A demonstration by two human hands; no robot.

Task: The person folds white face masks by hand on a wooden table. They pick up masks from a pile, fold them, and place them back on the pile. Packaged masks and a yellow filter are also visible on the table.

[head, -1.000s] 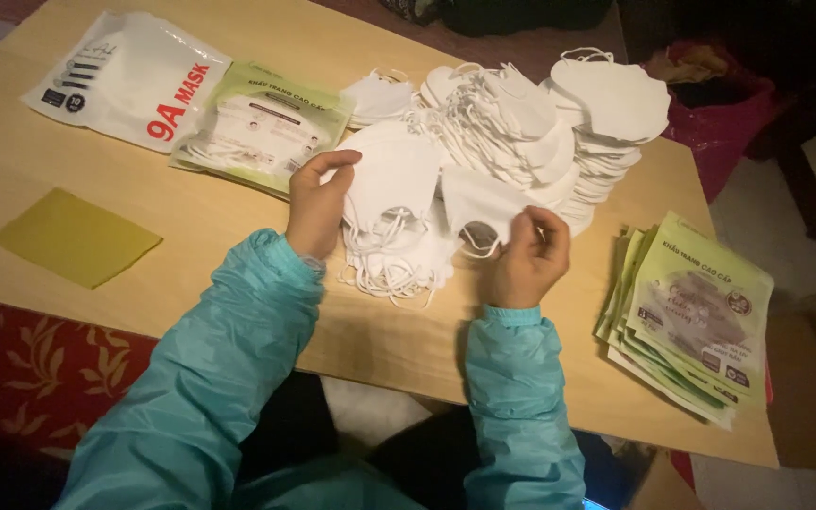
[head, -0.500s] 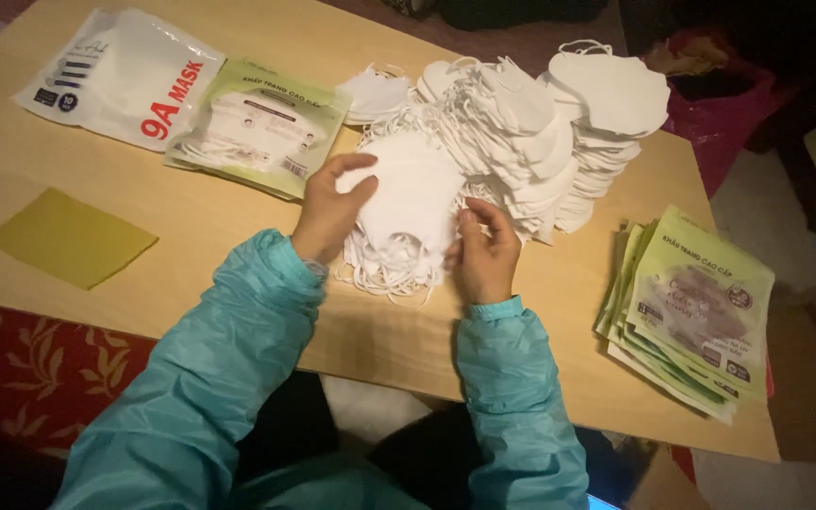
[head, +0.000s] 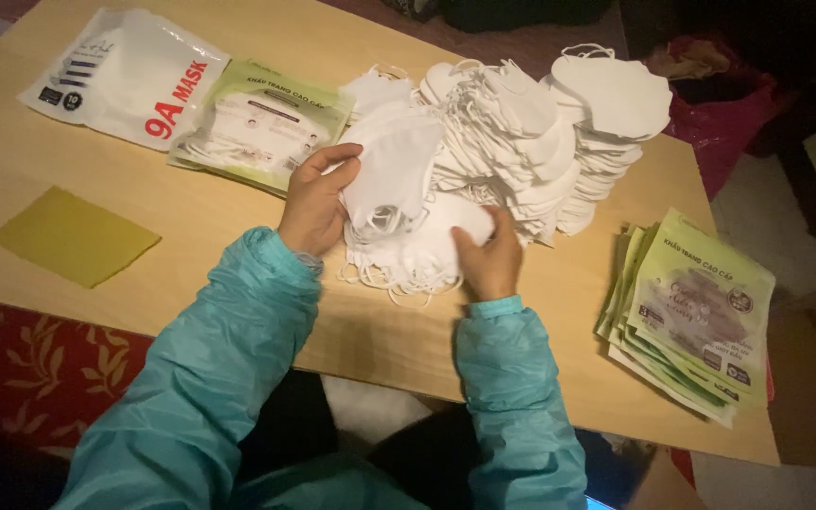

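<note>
The hands' fingertips [head: 356, 162] hide behind white masks [head: 399, 170].

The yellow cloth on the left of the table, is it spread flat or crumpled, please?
Spread flat: the yellow cloth lies smooth on the table.

Dim, warm light; the white masks [head: 521, 142] glare slightly, edges fall into dark shadow.

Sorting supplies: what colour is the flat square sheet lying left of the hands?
Yellow-green sheet, clearest in the head view.
</note>
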